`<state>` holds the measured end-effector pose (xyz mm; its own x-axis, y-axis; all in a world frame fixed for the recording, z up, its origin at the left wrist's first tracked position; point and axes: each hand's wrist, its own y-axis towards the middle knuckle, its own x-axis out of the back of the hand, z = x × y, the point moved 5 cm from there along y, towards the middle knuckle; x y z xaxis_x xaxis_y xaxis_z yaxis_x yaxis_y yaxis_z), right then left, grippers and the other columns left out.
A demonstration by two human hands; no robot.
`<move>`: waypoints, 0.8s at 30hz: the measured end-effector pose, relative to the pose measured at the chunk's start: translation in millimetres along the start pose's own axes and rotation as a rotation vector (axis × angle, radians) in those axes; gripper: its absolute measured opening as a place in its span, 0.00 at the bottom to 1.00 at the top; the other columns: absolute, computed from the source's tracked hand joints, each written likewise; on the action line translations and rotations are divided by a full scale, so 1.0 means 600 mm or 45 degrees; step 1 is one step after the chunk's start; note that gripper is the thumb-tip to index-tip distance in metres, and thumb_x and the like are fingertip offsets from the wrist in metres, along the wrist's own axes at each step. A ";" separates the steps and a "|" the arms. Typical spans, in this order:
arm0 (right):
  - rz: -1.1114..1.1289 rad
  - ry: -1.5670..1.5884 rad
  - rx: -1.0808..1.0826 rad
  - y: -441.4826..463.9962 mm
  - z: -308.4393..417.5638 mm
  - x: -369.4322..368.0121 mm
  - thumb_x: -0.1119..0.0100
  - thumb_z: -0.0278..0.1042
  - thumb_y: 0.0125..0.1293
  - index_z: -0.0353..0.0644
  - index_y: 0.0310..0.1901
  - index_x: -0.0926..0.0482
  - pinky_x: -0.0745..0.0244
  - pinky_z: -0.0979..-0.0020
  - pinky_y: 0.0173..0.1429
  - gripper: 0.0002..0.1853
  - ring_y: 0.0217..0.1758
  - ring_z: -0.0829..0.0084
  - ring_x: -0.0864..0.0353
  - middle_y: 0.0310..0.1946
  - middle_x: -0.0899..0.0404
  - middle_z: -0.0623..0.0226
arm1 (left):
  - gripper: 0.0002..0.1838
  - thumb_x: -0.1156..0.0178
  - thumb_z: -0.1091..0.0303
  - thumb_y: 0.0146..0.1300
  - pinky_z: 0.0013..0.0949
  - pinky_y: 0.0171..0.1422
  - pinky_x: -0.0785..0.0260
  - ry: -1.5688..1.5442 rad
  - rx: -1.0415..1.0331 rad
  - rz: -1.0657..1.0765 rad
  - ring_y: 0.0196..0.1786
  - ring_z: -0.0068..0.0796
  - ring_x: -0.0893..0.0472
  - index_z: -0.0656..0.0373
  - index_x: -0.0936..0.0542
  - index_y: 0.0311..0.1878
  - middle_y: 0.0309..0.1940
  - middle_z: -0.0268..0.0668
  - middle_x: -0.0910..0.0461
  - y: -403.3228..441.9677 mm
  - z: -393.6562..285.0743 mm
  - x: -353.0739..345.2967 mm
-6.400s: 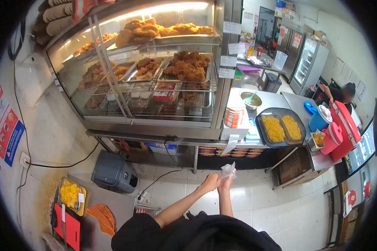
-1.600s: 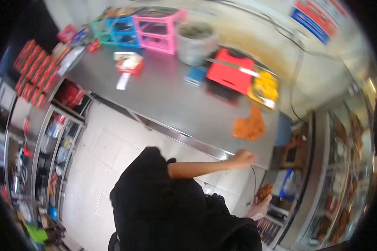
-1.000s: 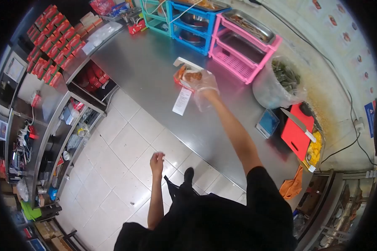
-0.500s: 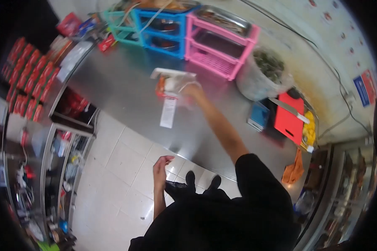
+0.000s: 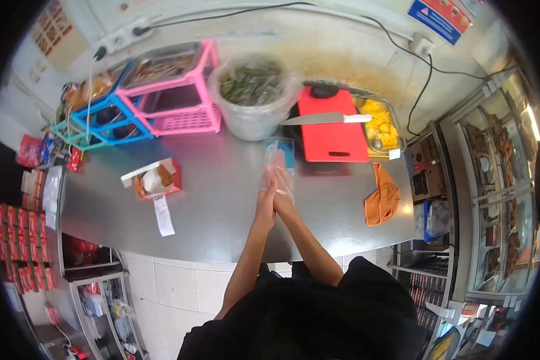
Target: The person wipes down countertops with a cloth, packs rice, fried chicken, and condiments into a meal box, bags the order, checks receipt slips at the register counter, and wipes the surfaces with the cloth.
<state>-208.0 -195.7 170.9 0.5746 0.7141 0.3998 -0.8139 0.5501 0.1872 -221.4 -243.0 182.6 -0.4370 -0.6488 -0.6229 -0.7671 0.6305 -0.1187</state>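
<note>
My right hand (image 5: 281, 180) wears a clear plastic glove (image 5: 275, 157) and points away from me over the steel table, its fingers stretched out. Pressed against its side near the wrist, my left hand (image 5: 267, 195) is bare and closed on the edge of the glove. Just beyond the gloved fingers lies a small blue-topped box (image 5: 287, 150), partly hidden. To the left stands an open red and white food box (image 5: 173, 177) with white rice (image 5: 157, 179) and brown fried pieces in it; a printed paper slip (image 5: 163, 216) hangs from its front.
A red cutting board (image 5: 333, 141) carries a knife (image 5: 324, 119). Behind my hands is a plastic-lined bucket of green leaves (image 5: 252, 84). Pink (image 5: 186, 117) and blue racks stand left, a yellow food tray (image 5: 378, 123) and an orange cloth (image 5: 383, 198) right.
My gloved right hand has left the food box and moved right. My left hand has come up from below the table edge to meet it. The view has turned right.
</note>
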 end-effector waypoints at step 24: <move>0.636 -1.385 -0.044 0.291 -0.242 0.563 0.36 0.47 0.45 0.50 0.37 0.21 0.40 0.54 0.52 0.17 0.49 0.63 0.29 0.35 0.22 0.68 | 0.30 0.58 0.36 0.57 0.43 0.37 0.30 -0.997 0.649 0.201 0.31 0.38 0.25 0.54 0.28 0.44 0.33 0.34 0.25 0.325 0.322 -0.264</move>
<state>-143.4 204.5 208.2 -0.1918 0.1207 0.9740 -0.9140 0.3395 -0.2221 -211.3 65.0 108.5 0.0635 -0.1864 -0.9804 -0.3472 0.9169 -0.1968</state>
